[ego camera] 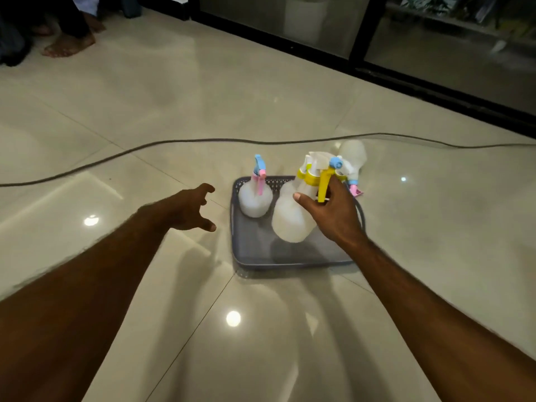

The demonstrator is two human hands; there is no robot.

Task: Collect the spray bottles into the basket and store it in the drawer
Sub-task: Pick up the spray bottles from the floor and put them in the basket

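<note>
A grey plastic basket (255, 261) sits on the tiled floor. Inside it, at the far left corner, a small white spray bottle with a blue and pink head (255, 195) stands upright. My right hand (333, 213) grips the neck of a larger white spray bottle with a yellow trigger (291, 216) and holds it tilted above the basket. Beyond the basket's far right corner a third white spray bottle (352, 153) lies on the floor, its blue and pink head towards me. My left hand (191, 206) hovers to the left of the basket with fingers spread, holding nothing.
A dark cable (145, 146) runs across the floor behind the basket. Dark-framed glass doors (435, 68) line the far right. Another person's bare feet (69, 44) stand at the far left. Glossy floor tiles surround the basket.
</note>
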